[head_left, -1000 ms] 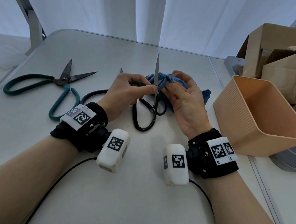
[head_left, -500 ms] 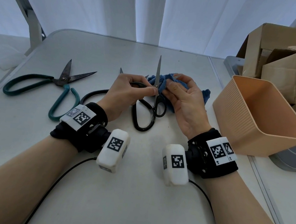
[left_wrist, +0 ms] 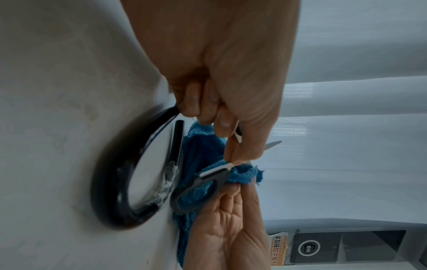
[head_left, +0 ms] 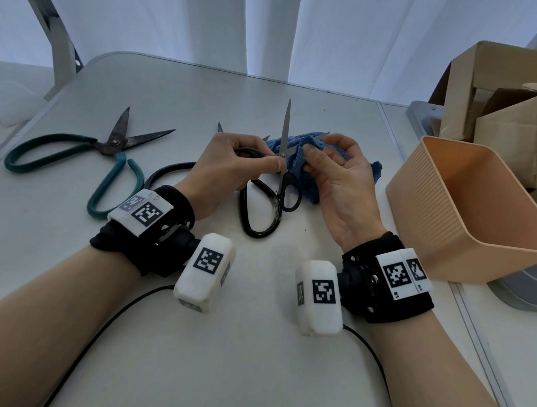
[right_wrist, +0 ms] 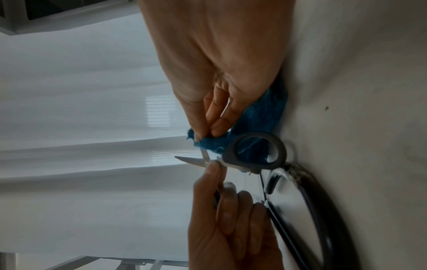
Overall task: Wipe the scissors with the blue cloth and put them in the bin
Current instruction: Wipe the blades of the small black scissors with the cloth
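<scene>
My left hand (head_left: 264, 167) pinches a small pair of grey-handled scissors (head_left: 289, 192) near the pivot. The blades are spread, and one points straight up. My right hand (head_left: 318, 150) pinches the blue cloth (head_left: 299, 144) around the other blade, whose tip pokes out past the fingers. The left wrist view shows the scissors' handle ring (left_wrist: 198, 191) against the cloth (left_wrist: 201, 151). In the right wrist view the cloth (right_wrist: 258, 117) bunches under my fingertips (right_wrist: 208, 131) beside the ring (right_wrist: 256, 151). The orange ribbed bin (head_left: 423, 215) stands to the right, open and empty.
A large black-handled pair of scissors (head_left: 259, 219) lies on the white table (head_left: 245, 365) under my hands. A green-handled pair (head_left: 102, 148) lies open at the left. Cardboard boxes (head_left: 517, 96) stand behind the bin. Curtains hang beyond the table's far edge.
The small scissors have drifted slightly left in my left hand. My right fingers have shifted a little with the cloth along the covered blade.
</scene>
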`<action>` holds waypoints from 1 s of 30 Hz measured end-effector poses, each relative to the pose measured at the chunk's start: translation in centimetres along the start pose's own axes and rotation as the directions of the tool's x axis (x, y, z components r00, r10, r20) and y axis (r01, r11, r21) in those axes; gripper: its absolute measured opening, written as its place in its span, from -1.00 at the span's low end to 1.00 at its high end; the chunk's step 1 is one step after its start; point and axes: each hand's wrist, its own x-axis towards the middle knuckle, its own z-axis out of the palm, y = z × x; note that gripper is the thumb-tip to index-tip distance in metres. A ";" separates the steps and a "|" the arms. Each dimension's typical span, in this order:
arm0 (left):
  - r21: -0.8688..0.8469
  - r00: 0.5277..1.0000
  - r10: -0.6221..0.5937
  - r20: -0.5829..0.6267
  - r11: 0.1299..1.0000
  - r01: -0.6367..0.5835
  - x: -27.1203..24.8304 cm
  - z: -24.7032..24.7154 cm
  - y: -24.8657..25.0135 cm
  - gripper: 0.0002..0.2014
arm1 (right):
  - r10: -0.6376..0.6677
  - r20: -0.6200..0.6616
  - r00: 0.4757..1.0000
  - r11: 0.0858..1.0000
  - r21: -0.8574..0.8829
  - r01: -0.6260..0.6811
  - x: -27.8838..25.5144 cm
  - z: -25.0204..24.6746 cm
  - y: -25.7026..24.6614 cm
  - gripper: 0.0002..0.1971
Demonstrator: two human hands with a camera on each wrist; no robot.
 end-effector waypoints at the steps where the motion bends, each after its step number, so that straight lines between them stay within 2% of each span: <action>1: -0.001 1.000 0.000 -0.001 1.000 0.000 0.0 0.0 0.0 -0.84 | 0.000 0.001 1.000 1.000 0.007 0.000 0.0 0.0 0.0 -0.66; 6: 0.009 1.000 -0.003 -0.009 1.000 0.003 0.0 0.1 -0.1 -0.83 | 0.026 0.035 0.999 0.998 0.064 -0.028 -0.2 0.0 -0.3 -0.68; 11: 0.017 1.000 -0.004 -0.014 1.000 0.005 0.0 0.2 0.0 -0.82 | 0.020 0.064 0.998 0.999 0.024 -0.022 -0.2 0.1 -0.4 -0.72; 20: 0.026 1.000 -0.007 -0.014 1.000 0.008 -0.1 0.2 0.1 -0.83 | -0.018 0.003 1.000 0.999 -0.027 0.018 -0.1 0.0 0.0 -0.66; 30: 0.019 1.000 -0.009 -0.017 1.000 0.010 0.0 0.2 0.0 -0.82 | -0.020 0.066 0.998 0.995 -0.101 0.026 -0.2 0.3 -0.4 -0.68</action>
